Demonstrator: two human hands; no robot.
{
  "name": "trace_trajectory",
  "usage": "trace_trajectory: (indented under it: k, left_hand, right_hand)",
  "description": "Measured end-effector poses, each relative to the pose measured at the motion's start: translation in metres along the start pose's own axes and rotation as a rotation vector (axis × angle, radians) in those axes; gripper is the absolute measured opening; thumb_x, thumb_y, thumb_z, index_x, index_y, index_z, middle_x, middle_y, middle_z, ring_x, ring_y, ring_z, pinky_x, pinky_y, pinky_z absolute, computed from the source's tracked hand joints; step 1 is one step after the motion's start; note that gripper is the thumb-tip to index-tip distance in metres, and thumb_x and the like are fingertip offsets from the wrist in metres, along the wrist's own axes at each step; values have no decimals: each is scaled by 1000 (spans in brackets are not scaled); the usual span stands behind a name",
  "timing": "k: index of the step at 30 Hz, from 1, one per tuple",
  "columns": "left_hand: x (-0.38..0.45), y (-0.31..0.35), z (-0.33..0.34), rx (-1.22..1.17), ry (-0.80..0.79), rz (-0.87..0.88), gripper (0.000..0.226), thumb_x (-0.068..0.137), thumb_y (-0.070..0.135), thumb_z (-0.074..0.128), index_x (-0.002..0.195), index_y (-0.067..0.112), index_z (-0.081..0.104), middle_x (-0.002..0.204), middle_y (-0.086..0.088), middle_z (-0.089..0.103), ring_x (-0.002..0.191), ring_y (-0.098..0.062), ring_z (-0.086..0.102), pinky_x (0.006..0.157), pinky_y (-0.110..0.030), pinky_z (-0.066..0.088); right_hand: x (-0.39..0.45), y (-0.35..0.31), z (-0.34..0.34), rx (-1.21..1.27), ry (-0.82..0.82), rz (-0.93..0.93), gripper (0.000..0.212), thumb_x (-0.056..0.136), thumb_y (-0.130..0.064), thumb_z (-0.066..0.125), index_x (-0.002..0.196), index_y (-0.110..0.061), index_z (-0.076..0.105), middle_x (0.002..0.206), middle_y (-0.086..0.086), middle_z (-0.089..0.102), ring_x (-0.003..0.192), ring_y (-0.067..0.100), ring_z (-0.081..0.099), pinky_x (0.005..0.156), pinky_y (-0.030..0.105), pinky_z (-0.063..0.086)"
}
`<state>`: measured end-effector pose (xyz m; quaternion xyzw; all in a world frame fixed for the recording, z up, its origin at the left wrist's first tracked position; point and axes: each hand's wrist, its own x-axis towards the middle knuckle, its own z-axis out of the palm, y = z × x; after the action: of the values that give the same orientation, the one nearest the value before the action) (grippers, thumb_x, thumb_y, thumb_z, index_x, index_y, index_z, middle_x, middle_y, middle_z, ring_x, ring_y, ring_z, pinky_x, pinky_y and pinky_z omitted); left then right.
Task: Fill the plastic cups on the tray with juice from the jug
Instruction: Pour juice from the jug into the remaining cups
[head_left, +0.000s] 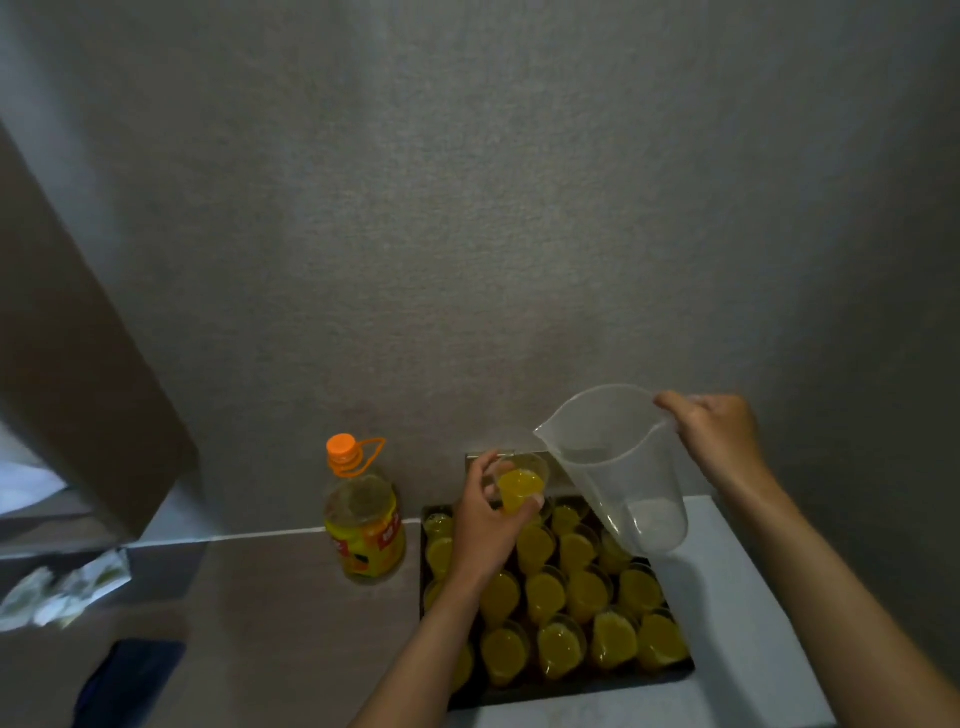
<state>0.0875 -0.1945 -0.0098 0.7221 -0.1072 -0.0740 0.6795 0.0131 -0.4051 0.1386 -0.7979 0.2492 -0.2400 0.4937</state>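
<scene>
Many small clear plastic cups stand packed in rows on the dark rectangular tray, nearly all showing yellow juice; we judge the filling close to its end. Our left hand curls round one more clear plastic cup of yellow juice, lifted above the tray's far edge; our right hand grips the rim or handle side of the translucent plastic jug, tipped with its spout toward that cup. No stream shows between spout and cup, and the jug looks all but empty, with at most a thin film at its bottom; so the pour into this cup seems finished or spent. Next, we judge, the held cup needs setting down in a free place among the others, gently, since the cups stand touching and a nudge could slop them; if any cup lacks juice, the jug wants refilling from the clear juice bottle with the orange cap, which stands on the grey table just left of the tray and looks low itself. Some cups hide under our left forearm, so we cannot tell whether those are full.
</scene>
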Motion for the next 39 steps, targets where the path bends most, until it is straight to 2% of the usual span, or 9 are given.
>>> trace_trajectory:
  k: [2,6,8,12,19,26,32,37,39]
  left_hand:
    - [7,0,6,52,-33,9,76,81,25,85,145,35,44,132,19,59,115,8,57,84,-12,52]
    - [23,-3,18,178,-84,27,79,81,28,84,148,34,43,134,19,55,124,-3,53,103,-33,52]
    - [32,-3,26,229,-99,41,78,78,30,84,144,38,44,129,22,53,121,-4,55,101,-35,53]
    - [48,1,45,357,-147,105,76,77,27,84,143,29,46,126,15,51,117,-5,51,98,-23,44]
    - [74,-3,82,476,-253,136,68,76,24,83,136,25,52,125,6,50,117,-10,52,98,-30,51]
    - [99,-17,116,611,-336,116,56,70,23,88,114,16,53,114,0,54,103,-18,55,78,-27,48]
    - [117,-43,146,689,-354,104,57,64,26,91,102,11,51,105,-5,56,94,-22,54,78,-37,47]
    - [130,-71,157,727,-349,95,59,65,33,91,104,16,50,107,0,53,94,-19,53,77,-35,47]
    - [133,-81,160,735,-329,83,58,67,34,91,107,18,51,111,1,53,98,-18,53,78,-31,44]
  right_hand:
    - [-6,16,-4,106,48,40,40,94,-25,69,60,-7,59,50,5,46,51,17,41,56,31,33]
    - [-16,39,-6,260,202,116,46,95,-24,67,56,-3,53,48,0,44,46,15,37,54,30,32]
    - [-21,44,-6,326,269,126,45,96,-19,65,56,-10,48,42,-7,38,40,9,31,49,27,29]
    - [-26,54,-7,439,358,135,48,97,-16,64,54,-13,43,41,-11,33,38,7,26,43,20,26]
    - [-33,82,-16,557,530,188,45,96,-13,62,56,-10,41,39,-12,32,35,5,27,37,18,26]
    - [-27,107,-33,586,573,242,39,96,-13,62,60,-7,48,40,-11,33,36,5,27,38,17,26]
    - [-14,117,-43,595,581,248,44,98,-15,63,56,-8,49,39,-10,39,35,4,34,38,17,31]
    - [-3,132,-49,557,549,260,49,97,-21,65,67,16,53,54,13,48,51,22,45,54,32,40]
    - [0,136,-51,539,533,272,46,99,-20,64,63,8,58,53,11,53,51,23,51,55,35,43]
